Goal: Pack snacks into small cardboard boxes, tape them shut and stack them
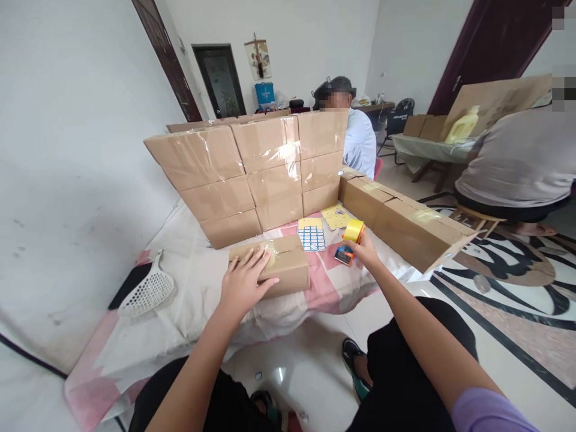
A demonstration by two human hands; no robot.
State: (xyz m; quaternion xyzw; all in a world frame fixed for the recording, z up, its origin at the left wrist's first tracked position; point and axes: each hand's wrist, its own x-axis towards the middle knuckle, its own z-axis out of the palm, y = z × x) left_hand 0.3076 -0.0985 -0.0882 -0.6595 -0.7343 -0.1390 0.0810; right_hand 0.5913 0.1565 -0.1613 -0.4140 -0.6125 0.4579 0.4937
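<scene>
A closed cardboard box (290, 264) lies on the cloth-covered table in front of me. My left hand (247, 273) rests flat on its top with the fingers spread, beside a strip of clear tape. To the right of the box, my right hand (363, 249) grips a tape dispenser (344, 254) low over the cloth. The dispenser is orange and dark and carries a roll of yellowish tape (353, 230). Part of its handle is hidden by my fingers. Between the hands and the stacked boxes lie a sheet of blue-framed labels (312, 238) and a yellow card (335, 216).
A wall of taped cardboard boxes (274, 180) stands behind the box, and a row of boxes (405, 222) runs along the right. A white perforated basket (150, 291) lies at left. One person (360, 141) sits behind the wall, another (517, 156) at far right.
</scene>
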